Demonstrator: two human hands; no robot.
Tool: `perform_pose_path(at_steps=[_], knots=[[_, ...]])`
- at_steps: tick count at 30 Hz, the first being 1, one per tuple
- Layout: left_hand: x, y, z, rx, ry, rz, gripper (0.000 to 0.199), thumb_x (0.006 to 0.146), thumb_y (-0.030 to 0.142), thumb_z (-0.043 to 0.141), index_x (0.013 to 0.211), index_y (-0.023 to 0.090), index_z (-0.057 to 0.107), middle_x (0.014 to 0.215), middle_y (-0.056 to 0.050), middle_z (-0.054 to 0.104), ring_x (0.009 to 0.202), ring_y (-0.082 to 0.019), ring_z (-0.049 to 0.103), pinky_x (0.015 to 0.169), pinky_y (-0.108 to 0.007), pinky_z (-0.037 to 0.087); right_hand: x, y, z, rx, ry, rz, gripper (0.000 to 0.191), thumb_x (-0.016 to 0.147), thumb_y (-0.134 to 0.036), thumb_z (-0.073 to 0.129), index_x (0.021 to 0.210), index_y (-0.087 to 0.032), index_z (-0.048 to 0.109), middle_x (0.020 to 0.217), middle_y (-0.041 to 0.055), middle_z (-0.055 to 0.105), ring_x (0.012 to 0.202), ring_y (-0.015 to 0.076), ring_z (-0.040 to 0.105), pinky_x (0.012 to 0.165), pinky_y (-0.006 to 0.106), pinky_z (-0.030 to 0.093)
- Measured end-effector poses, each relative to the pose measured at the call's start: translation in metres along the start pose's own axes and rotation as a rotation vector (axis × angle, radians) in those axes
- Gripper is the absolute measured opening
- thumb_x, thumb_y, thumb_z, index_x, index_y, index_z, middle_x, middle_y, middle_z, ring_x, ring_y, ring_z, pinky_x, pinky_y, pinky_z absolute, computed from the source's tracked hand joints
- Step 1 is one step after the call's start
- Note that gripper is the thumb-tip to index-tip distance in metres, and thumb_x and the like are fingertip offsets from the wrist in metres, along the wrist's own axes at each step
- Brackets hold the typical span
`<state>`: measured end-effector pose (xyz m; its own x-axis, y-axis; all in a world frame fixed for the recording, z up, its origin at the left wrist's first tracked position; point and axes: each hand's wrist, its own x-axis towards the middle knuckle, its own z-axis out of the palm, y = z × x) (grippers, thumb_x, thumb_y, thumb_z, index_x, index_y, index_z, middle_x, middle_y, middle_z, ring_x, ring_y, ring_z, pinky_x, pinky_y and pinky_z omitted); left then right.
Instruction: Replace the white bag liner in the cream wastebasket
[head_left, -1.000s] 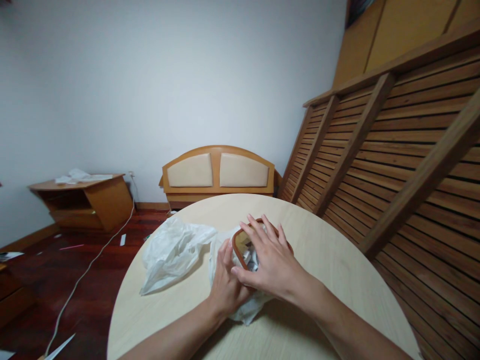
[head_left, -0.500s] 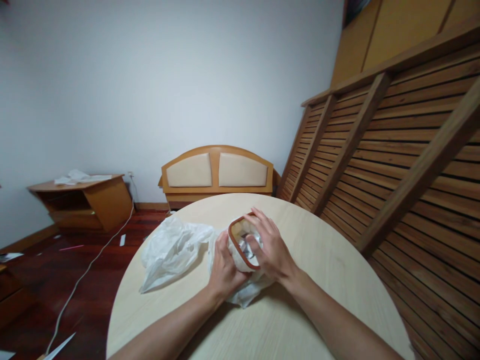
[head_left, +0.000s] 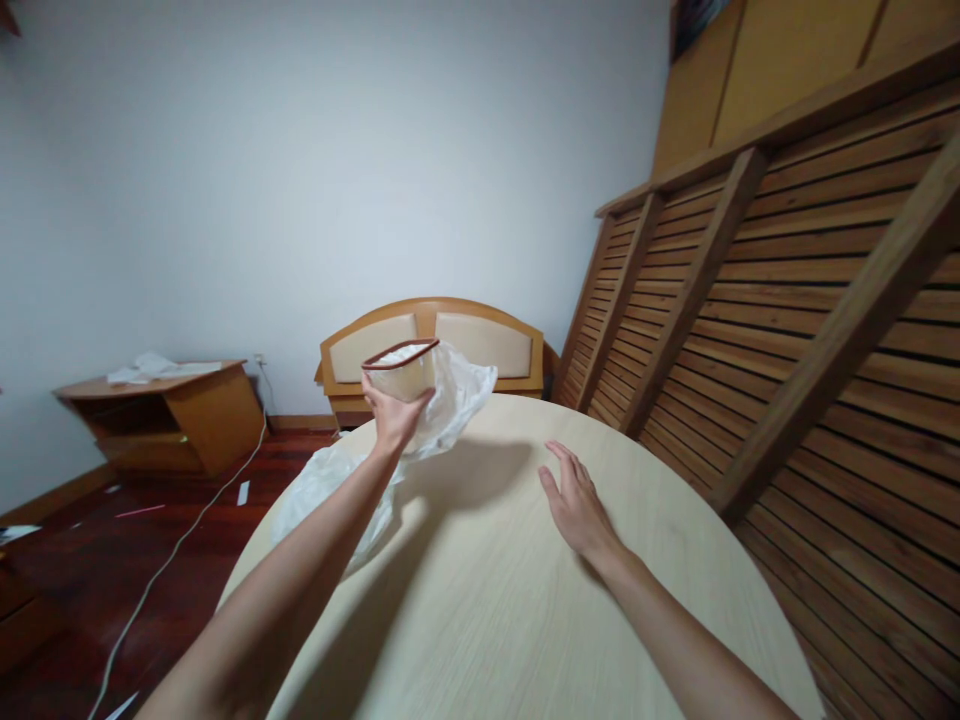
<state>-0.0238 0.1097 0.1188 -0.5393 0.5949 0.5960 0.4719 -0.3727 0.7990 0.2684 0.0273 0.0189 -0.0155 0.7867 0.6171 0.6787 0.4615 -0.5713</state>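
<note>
Brown-rimmed container (head_left: 403, 380) lifted in my left hand (head_left: 393, 418), with a plastic bag (head_left: 459, 392) trailing beside it.
From my remote view, the left hand grips the container from below, raised over the far left part of the round worktop (head_left: 517, 620); its rim faces up and something white shows inside. I'd judge this stage partway: the container is up, but the bag isn't clear of it, and I can't tell how they join. My right hand (head_left: 581, 510) is empty, fingers loosely spread, to the right. A second plastic bag (head_left: 311, 486) lies crumpled at left, partly behind my left forearm.
</note>
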Motion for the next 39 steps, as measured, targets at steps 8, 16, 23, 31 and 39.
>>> perform_pose_path(at_steps=[8, 16, 23, 31, 39], knots=[[0.025, -0.067, -0.027, 0.276, 0.104, -0.072, 0.132, 0.058, 0.036, 0.091, 0.154, 0.006, 0.005, 0.161, -0.029, 0.019, 0.151, -0.042, 0.02, 0.124, -0.051, 0.024, -0.005, -0.002, 0.0, -0.101, -0.2, 0.035, 0.05, 0.103, -0.049, 0.034, 0.142, -0.02, 0.046, 0.147, 0.0125, 0.055, 0.138, 0.0276, 0.048, 0.118, 0.05, 0.036], [-0.002, -0.101, -0.038, 0.337, 0.039, -0.12, 0.127, 0.061, 0.036, 0.088, 0.15, 0.0, 0.004, 0.159, -0.034, 0.012, 0.147, -0.053, 0.015, 0.121, -0.063, 0.014, -0.009, 0.007, 0.009, -0.15, -0.326, 0.061, 0.051, 0.103, -0.051, 0.034, 0.141, -0.02, 0.05, 0.146, 0.0123, 0.056, 0.137, 0.0281, 0.05, 0.117, 0.049, 0.036], [-0.012, -0.078, -0.034, 0.363, 0.062, -0.071, 0.133, 0.062, 0.038, 0.087, 0.15, -0.003, -0.004, 0.16, -0.039, -0.002, 0.151, -0.051, -0.008, 0.122, -0.066, -0.001, -0.016, 0.014, 0.02, -0.264, -0.535, 0.115, 0.054, 0.104, -0.052, 0.028, 0.144, -0.021, 0.048, 0.156, 0.0106, 0.046, 0.148, 0.0273, 0.036, 0.123, 0.052, 0.021], [-0.124, -0.045, -0.01, 0.329, -0.511, 0.48, 0.059, 0.091, 0.027, 0.055, 0.147, 0.02, 0.036, 0.162, -0.018, 0.029, 0.153, -0.03, 0.025, 0.123, -0.054, 0.027, -0.02, 0.007, 0.023, -0.346, -0.626, 0.155, 0.058, 0.103, -0.055, 0.029, 0.145, -0.022, 0.05, 0.164, 0.0086, 0.034, 0.154, 0.0287, 0.022, 0.124, 0.053, 0.011], [-0.161, -0.053, -0.015, 0.476, -1.164, 0.491, 0.047, 0.098, 0.042, 0.047, 0.139, 0.019, 0.056, 0.155, -0.015, 0.047, 0.147, -0.033, 0.04, 0.12, -0.053, 0.033, -0.018, -0.012, 0.04, -0.426, -0.645, 0.19, 0.064, 0.096, -0.048, 0.042, 0.149, -0.012, 0.045, 0.163, 0.0204, 0.032, 0.152, 0.0396, 0.022, 0.119, 0.066, 0.01]])
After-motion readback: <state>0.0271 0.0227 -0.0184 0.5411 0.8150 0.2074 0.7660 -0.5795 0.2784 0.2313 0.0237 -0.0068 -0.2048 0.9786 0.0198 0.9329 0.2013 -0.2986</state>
